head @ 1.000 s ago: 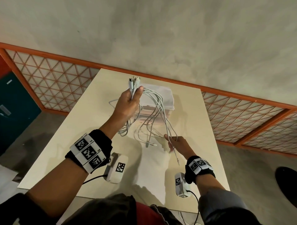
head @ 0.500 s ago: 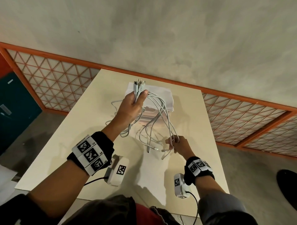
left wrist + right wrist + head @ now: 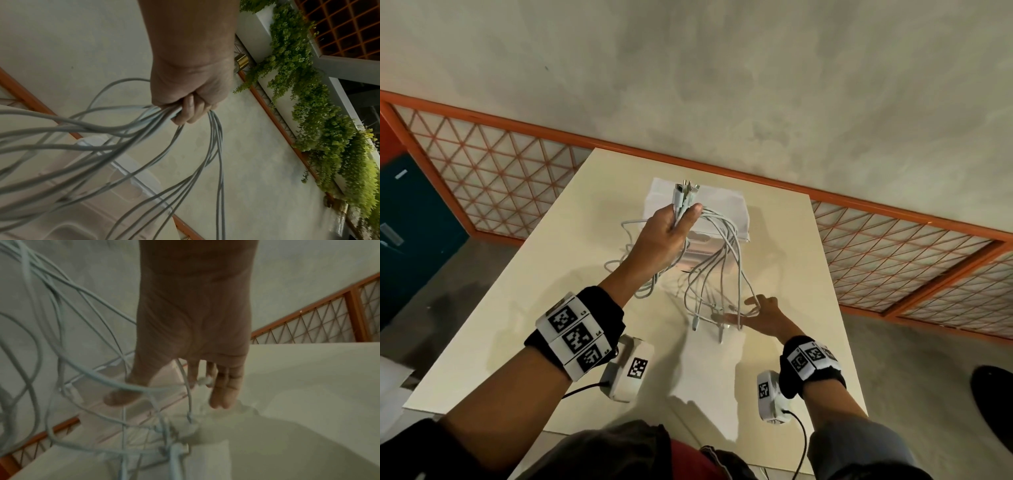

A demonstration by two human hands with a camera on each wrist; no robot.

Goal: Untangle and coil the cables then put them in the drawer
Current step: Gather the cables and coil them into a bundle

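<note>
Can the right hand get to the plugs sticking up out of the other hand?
Probably yes. The right hand is open below, the plugs stand clear above the left hand, only loose cables hang between.

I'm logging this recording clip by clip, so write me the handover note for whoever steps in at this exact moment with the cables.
Left hand: raised above the table, grips the bundle of white cables just below their plugs, which stick up past the fingers.
Right hand: lower, fingers straight and spread among the hanging loose ends; it grips nothing.
Drawer unit: translucent, on the table behind the cables.
Done: plug ends gathered in one hand.
Left: strands still cross one another, so separate them, coil each, then put them in the drawer.
</note>
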